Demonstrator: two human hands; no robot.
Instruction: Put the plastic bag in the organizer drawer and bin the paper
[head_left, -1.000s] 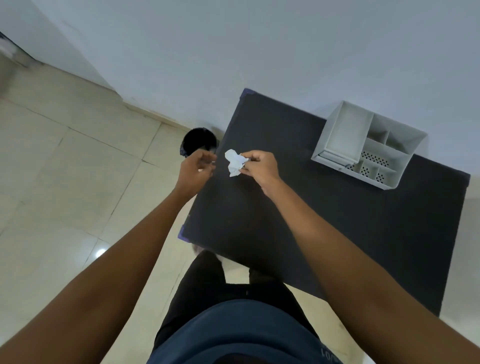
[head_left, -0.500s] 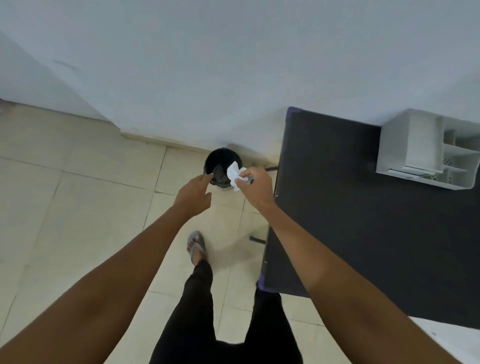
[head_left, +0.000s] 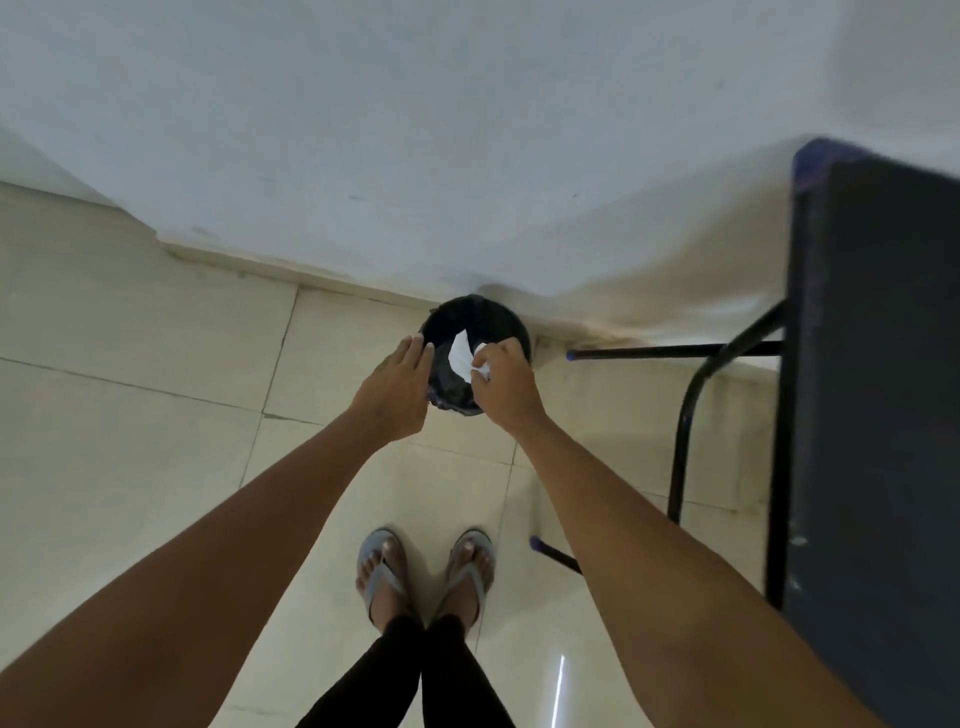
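Person stands on tiled floor (head_left: 130, 467), facing wall (head_left: 415, 130). Round black bin (head_left: 478, 317) w/ dark liner sits on floor at wall base, just left of worktop (head_left: 883, 415) frame. R hand (head_left: 506, 387) over bin mouth, fingers (head_left: 488, 358) pinched narrow on crumpled white paper (head_left: 460, 353); paper hangs above bin opening, not released. L hand (head_left: 397, 389) at bin's left rim, fingers straight and together, holding nothing; contact w/ rim cannot be told. Feet in grey sandals (head_left: 382, 566) below.

The bin (head_left: 475, 332) stands on the floor (head_left: 145, 415) against the wall (head_left: 415, 130) at twelve o'clock; the table (head_left: 878, 364) at three.
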